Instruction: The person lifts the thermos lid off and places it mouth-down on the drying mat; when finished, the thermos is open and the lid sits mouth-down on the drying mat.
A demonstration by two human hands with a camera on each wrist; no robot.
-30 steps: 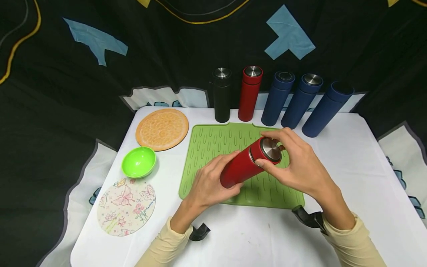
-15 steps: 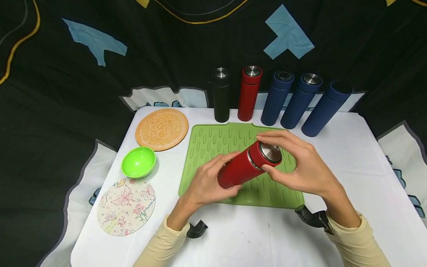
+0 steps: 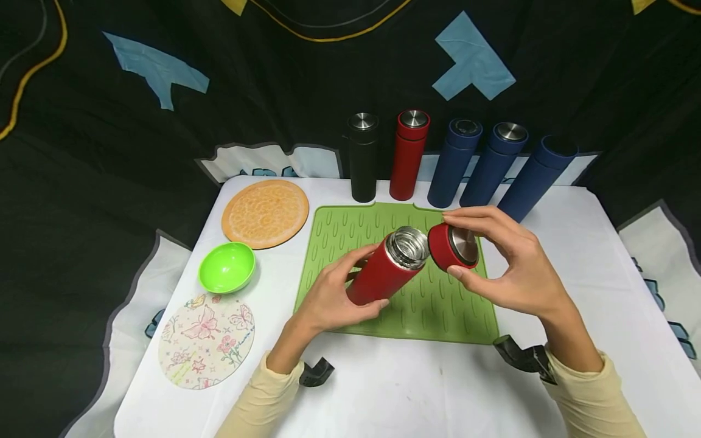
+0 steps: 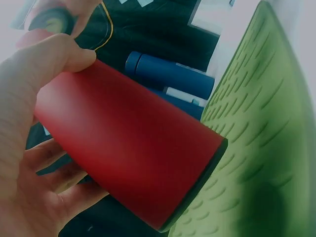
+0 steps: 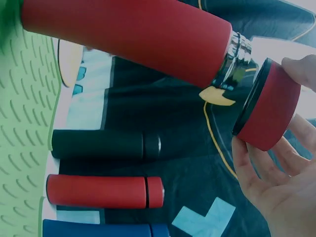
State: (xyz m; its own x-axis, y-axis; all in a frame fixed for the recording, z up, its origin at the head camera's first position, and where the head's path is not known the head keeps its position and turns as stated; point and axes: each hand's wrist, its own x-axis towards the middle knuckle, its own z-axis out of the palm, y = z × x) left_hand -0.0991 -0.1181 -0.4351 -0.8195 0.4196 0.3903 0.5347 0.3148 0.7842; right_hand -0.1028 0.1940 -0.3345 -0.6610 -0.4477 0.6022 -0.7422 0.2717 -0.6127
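My left hand [image 3: 338, 296] grips the body of a red thermos flask [image 3: 380, 277], tilted with its mouth up and to the right above the green mat [image 3: 438, 310]. The bare steel neck and the shiny inside of the flask show in the head view. Just right of the mouth, my right hand [image 3: 509, 267] holds the red lid [image 3: 440, 246] with its steel top, thumb on one side and fingers on the other. In the right wrist view a small gap separates the lid [image 5: 271, 106] from the steel neck [image 5: 234, 59].
Along the back edge stand a black flask [image 3: 364, 164], a red flask [image 3: 408, 161] and several blue flasks [image 3: 454, 167]. At left lie an orange round mat [image 3: 265, 213], a green bowl [image 3: 227, 267] and a butterfly-print round mat [image 3: 208, 344] on the white table [image 3: 394, 389].
The lid has come off the flask and moved right in my right hand, baring the neck. My left hand has drawn the flask slightly left.
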